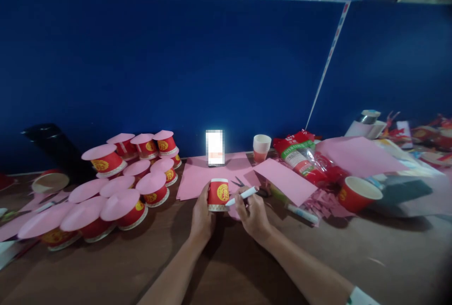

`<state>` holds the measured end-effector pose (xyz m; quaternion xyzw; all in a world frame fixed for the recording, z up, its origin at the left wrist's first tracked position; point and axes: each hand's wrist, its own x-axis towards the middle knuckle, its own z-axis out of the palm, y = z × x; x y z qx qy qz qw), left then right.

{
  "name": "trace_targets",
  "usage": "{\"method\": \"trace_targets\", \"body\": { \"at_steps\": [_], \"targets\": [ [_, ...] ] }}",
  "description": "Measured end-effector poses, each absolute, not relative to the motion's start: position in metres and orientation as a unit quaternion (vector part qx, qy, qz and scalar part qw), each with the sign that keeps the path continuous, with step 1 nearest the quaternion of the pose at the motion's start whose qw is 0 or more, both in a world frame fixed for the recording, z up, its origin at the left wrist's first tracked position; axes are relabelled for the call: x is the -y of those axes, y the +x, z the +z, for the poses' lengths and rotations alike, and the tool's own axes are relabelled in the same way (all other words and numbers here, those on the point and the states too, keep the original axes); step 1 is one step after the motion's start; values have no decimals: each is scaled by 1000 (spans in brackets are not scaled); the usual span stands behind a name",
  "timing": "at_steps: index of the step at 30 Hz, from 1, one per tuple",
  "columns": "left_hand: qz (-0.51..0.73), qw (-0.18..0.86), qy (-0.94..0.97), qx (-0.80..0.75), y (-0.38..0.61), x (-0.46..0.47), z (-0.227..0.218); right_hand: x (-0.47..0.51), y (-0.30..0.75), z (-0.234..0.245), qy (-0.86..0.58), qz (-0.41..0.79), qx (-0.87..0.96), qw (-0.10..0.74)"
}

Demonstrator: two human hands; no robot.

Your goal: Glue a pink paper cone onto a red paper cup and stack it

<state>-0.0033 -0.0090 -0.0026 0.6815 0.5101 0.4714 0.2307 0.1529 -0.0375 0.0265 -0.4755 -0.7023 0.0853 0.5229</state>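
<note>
My left hand [202, 215] is wrapped round a small red paper cup [218, 194] with a gold emblem, turned upside down on the brown table [226, 267]. My right hand [254, 214] pinches a white pen [242, 196] whose tip points at the cup's side. Both hands sit just in front of pink paper sheets [197, 175]. Small scissors [240, 183] lie on the pink paper right behind my right hand.
Several upturned red cups topped with pink paper discs [120, 192] crowd the left. An open red cup [357, 193], a glue stick [300, 212], pink scraps, a plastic bag [303, 156] and pink sheets [356, 154] lie right. A phone [214, 147] and cup [262, 147] stand against the blue partition [176, 69].
</note>
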Motion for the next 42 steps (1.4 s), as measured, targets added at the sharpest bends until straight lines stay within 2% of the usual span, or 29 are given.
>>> {"method": "trace_targets", "body": {
  "at_steps": [18, 23, 30, 33, 37, 42],
  "targets": [
    [500, 262, 653, -506, -5, 8, -3, 36, 152, 24, -475, 77, 706, 519],
    [514, 269, 641, -502, -5, 8, -2, 36, 152, 24, -474, 114, 698, 525],
    [549, 317, 585, -506, -4, 5, 1, 35, 151, 24, -454, 226, 605, 614],
    [579, 356, 561, -472, -3, 4, 0, 36, 150, 24, -448, 228, 619, 604],
    [628, 431, 497, -415, -1, 4, -4, 40, 147, 25, -428, 169, 661, 593],
    [639, 509, 425, -390, -1, 3, -11, 44, 145, 27, -393, 122, 732, 543]
  ]
}}
